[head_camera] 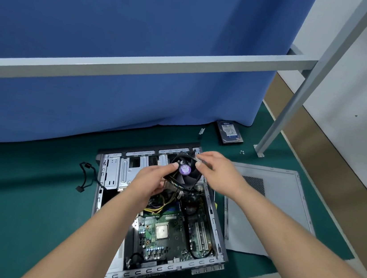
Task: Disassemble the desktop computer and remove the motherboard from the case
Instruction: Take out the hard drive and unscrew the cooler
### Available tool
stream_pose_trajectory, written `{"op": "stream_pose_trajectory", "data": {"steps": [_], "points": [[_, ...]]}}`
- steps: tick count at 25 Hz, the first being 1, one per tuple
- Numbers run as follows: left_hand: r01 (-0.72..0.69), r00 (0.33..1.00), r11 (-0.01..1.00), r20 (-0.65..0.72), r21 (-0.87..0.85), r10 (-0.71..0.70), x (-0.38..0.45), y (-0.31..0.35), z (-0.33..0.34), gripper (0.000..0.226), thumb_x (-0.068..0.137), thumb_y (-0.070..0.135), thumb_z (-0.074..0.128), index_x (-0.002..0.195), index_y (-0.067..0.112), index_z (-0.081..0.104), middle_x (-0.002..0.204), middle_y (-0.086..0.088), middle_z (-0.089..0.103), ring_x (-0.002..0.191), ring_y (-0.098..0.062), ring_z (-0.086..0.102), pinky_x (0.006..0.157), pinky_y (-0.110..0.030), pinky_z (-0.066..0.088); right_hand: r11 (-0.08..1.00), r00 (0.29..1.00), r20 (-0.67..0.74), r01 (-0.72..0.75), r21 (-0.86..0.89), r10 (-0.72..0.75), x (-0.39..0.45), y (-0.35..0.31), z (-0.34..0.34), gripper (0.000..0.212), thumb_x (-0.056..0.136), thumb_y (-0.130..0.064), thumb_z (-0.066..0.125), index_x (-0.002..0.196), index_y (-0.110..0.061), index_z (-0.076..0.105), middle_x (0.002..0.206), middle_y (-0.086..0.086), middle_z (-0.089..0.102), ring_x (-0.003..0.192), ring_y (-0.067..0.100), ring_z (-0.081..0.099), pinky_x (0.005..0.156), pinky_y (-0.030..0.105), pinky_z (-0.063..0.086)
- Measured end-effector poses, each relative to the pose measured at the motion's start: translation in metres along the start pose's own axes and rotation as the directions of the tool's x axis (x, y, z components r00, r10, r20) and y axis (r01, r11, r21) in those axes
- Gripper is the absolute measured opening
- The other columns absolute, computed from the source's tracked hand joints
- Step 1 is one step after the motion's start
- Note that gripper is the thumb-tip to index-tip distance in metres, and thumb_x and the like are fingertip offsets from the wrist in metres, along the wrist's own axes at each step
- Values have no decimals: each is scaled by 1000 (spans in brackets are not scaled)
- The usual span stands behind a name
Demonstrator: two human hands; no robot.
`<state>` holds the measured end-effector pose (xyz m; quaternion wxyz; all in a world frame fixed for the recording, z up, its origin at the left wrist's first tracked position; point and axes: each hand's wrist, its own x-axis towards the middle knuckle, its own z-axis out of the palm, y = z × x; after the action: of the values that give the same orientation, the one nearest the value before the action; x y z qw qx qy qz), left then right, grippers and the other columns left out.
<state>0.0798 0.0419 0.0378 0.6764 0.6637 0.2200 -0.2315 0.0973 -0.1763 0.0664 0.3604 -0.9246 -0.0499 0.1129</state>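
— What is held above the open grey metal computer case (216,234) lying on its side on the green work mat (19,187)?

— A black CPU cooler fan with a round purple label at its hub (184,171). The left hand (151,181) grips its near-left edge, thumb on top and fingers curled beneath; the right hand (218,171) pinches the far-right corner between thumb and fingertips. A thin bundle of wires runs along the cooler's lower side.

— And the board itself?

— The green motherboard (170,232) sits inside the case, its square silver processor (162,230) exposed in the middle, white expansion slots (201,235) to its right and yellow and black power cables (157,205) bunched near its far-left side (whether they are plugged in cannot be told).

— What lies around the case?

— Just to its right, flat on the mat, the grey side panel with a dark mesh vent (269,208). Farther back, near the blue curtain (121,37), a black hard drive with a blue and white label (230,132), with a few small silver screws (242,151) close by, beside the foot of a grey metal frame post (300,93). On the left of the case, a loose black cable with a connector (85,176) rests on the mat.
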Motion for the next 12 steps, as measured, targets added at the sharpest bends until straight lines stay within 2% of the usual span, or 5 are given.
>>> {"op": "stream_pose_trajectory", "data": {"steps": [2,4,7,9,12], "points": [[-9,999,999,-49,41,11,7,2,9,46,77,51,84,102,13,76,58,10,63,50,-7,57,65,-25,50,995,997,38,76,-61,-74,-4,0,-1,59,101,-53,53,152,-24,48,150,-5,47,130,12,52,108,21,34],[-20,998,999,-59,39,22,12,6,16,49,74,53,85,102,13,75,67,5,68,56,-9,56,52,-19,42,990,986,138,103,-92,-90,-7,5,-2,83,91,-66,59,159,-27,33,157,-6,40,139,13,44,114,27,35],[-27,999,998,-28,49,28,20,14,30,57,64,57,86,102,16,74,88,-3,72,78,-19,60,67,-28,50,981,986,157,84,-172,-56,-6,12,-11,105,76,-70,72,160,-30,25,156,-5,39,141,15,41,114,33,38],[-36,999,996,13,76,35,27,21,43,64,58,60,85,102,15,73,83,0,69,83,-22,60,80,-37,52,983,995,93,42,-180,-25,-2,18,-19,103,71,-66,79,155,-28,32,148,-3,46,134,17,47,108,31,42],[-45,995,991,99,129,33,40,35,64,70,61,66,79,107,14,73,76,4,63,78,-19,58,79,-37,51,995,998,29,-52,-84,55,11,32,-36,93,64,-60,85,143,-28,48,130,-6,57,119,14,57,100,30,47]]}}
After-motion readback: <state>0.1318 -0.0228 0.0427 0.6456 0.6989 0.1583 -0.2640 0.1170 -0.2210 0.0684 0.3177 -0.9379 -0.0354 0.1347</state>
